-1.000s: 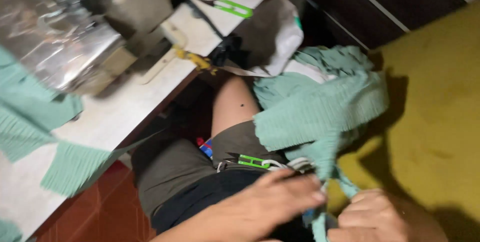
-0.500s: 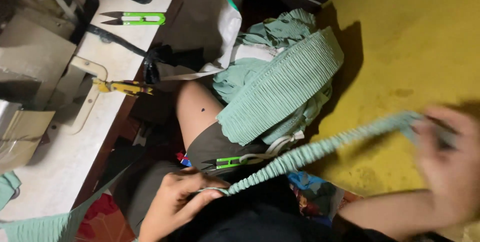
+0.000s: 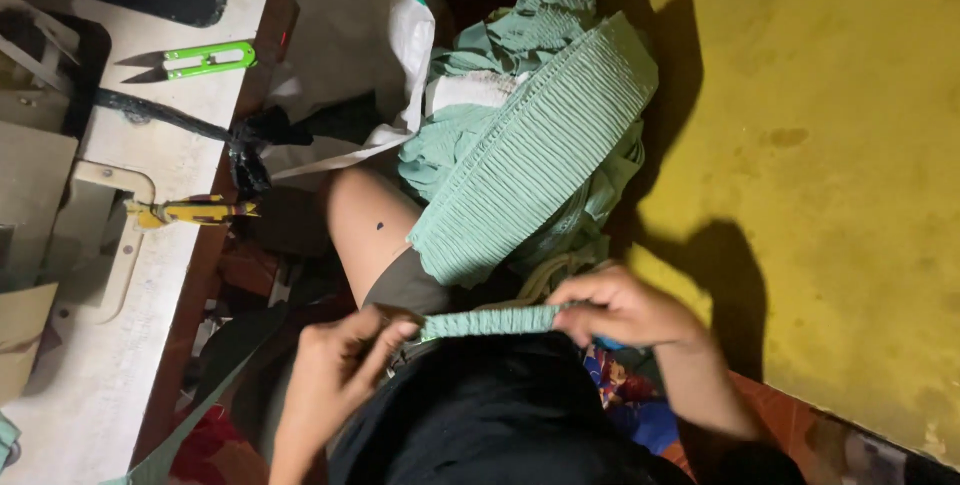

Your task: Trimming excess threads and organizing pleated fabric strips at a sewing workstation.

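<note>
Since half a second ago the right hand (image 3: 625,310) has come in from far out at the right, so the ruffled green elastic strip (image 3: 490,322) now spans only a short stretch over the lap instead of a long diagonal. The left hand (image 3: 340,360) pinches the strip's left end between thumb and fingers, and the right hand's fingers are closed on its other end. Just above lies a pile of pleated green fabric (image 3: 530,160) on the knee; green thread snips (image 3: 195,61) rest on the sewing table (image 3: 190,145) at left.
</note>
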